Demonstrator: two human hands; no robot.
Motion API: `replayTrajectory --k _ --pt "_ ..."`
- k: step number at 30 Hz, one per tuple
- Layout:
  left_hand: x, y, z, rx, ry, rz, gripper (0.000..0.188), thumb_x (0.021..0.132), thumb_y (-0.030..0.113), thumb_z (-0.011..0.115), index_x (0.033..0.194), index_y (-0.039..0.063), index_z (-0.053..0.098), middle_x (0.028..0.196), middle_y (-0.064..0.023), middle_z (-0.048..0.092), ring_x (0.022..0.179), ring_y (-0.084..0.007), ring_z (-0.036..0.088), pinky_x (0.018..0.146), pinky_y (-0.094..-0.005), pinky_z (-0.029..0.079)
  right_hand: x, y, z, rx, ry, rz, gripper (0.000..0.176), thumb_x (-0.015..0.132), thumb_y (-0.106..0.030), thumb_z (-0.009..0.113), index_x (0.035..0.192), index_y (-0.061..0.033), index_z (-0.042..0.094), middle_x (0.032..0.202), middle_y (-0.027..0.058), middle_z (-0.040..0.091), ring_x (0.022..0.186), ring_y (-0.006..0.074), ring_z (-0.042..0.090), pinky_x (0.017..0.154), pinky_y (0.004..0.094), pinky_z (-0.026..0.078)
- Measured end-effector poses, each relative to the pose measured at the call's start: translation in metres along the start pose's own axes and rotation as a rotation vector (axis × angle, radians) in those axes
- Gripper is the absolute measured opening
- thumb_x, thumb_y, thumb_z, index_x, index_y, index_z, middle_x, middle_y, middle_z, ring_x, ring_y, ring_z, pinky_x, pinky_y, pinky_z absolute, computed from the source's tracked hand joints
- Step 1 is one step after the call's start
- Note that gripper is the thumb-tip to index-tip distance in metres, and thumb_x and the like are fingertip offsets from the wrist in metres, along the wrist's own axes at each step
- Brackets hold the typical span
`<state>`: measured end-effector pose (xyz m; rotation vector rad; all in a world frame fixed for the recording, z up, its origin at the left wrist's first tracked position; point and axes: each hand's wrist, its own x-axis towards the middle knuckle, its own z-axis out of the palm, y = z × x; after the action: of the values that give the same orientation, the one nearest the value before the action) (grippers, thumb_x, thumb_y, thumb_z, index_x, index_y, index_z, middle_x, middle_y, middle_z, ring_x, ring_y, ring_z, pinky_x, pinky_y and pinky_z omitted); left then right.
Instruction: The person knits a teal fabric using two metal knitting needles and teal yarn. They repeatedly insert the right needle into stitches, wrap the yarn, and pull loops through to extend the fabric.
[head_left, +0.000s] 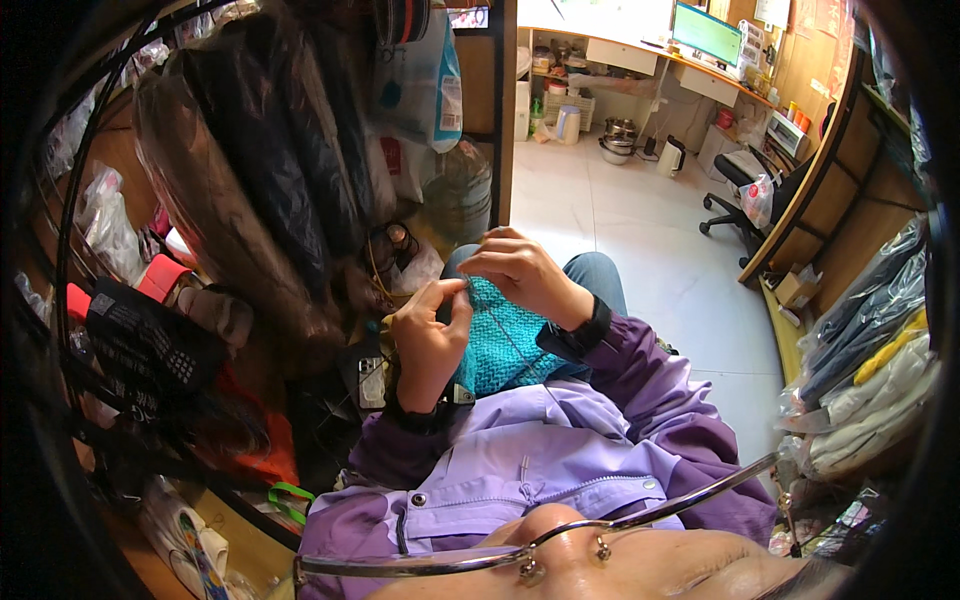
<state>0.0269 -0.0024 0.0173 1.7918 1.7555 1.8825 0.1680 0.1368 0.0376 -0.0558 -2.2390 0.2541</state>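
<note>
A teal knitted piece (501, 341) lies across my lap, over my jeans. At its upper left edge, my left hand (433, 337) pinches thumb and forefinger together on what looks like a thin knitting needle at the work's edge. My right hand (517, 271) is just above and to the right, its fingers bent close to the same edge; what they hold is too small to tell. A thin dark line (506, 334), a needle or its cord, slants from near my fingertips down over the knitting towards my jacket.
Bagged dark garments (262, 142) hang at the left, near a large clear water bottle (461, 195). A phone (371, 382) lies beside my left forearm. More bagged clothes (862, 360) hang at the right. An office chair (757, 187) and a desk (622, 54) stand farther off.
</note>
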Motion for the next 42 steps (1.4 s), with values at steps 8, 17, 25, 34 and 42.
replayTrajectory --k 8,17,25,34,42 --pt "0.002 -0.003 0.003 -0.023 0.037 0.067 0.008 0.088 0.005 0.071 0.095 0.004 0.074 0.086 -0.0177 0.073 0.076 -0.035 0.073 0.067 -0.0388 0.055 0.022 0.009 0.011 0.118 0.014 -0.135 0.021 0.082 0.002 0.073 0.101 -0.0051 0.076 0.089 0.0107 0.068 0.09 0.0315 0.067 0.087 0.0419 0.054" --pt "0.001 -0.007 0.003 -0.032 0.016 0.046 0.009 0.089 0.006 0.071 0.097 0.004 0.075 0.086 -0.0159 0.074 0.077 -0.033 0.074 0.068 -0.0367 0.056 0.011 -0.003 -0.003 0.123 0.083 -0.096 0.023 0.084 0.003 0.077 0.105 -0.0063 0.077 0.098 0.0138 0.071 0.1 0.0345 0.071 0.095 0.0445 0.057" --pt "-0.001 -0.004 0.0 -0.043 0.018 0.049 0.009 0.088 0.005 0.071 0.097 0.003 0.074 0.087 -0.0155 0.075 0.078 -0.0299 0.075 0.07 -0.0361 0.057 -0.029 -0.018 -0.01 -0.017 0.073 -0.06 0.047 0.082 -0.009 0.084 0.127 -0.0055 0.068 0.1 0.0119 0.067 0.086 0.0303 0.064 0.08 0.0409 0.052" --pt "-0.002 -0.003 0.004 -0.135 0.052 -0.055 0.013 0.092 0.007 0.072 0.103 0.001 0.075 0.089 -0.0154 0.076 0.08 -0.0255 0.076 0.074 -0.0335 0.058 -0.052 -0.037 0.016 -0.059 0.136 -0.063 0.05 0.09 -0.01 0.077 0.135 0.0014 0.058 0.106 0.0157 0.066 0.088 0.0313 0.064 0.081 0.0415 0.052" --pt "0.0 -0.009 -0.005 -0.171 -0.019 -0.095 0.014 0.1 0.006 0.066 0.109 -0.001 0.074 0.093 -0.0069 0.075 0.083 -0.0113 0.068 0.077 -0.0254 0.053 -0.055 -0.043 0.015 0.158 0.109 -0.007 0.045 0.091 0.004 0.067 0.135 0.0034 0.059 0.11 0.0169 0.068 0.093 0.0308 0.067 0.083 0.0408 0.055"
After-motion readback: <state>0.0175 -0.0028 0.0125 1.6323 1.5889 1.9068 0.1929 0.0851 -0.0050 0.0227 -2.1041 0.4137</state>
